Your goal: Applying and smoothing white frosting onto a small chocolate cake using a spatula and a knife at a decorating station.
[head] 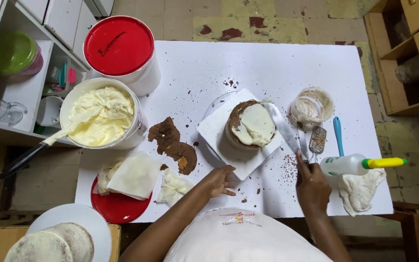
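A small round brown cake (249, 125) with pale buttercream on top sits on a square white board (215, 130). My right hand (311, 187) grips the handle of a long spatula (284, 128) whose creamy blade reaches onto the cake's right side. My left hand (219, 182) rests on the white table (267, 65) at the board's near corner, fingers curled loosely, holding nothing.
An open white bucket of buttercream (100, 116) with a spatula in it stands left, a red-lidded bucket (120, 48) behind it. Cake scraps (173, 145), papers on a red lid (122, 204), a small tub (312, 106), a squeeze bottle (355, 165), a cloth (362, 189) lie around.
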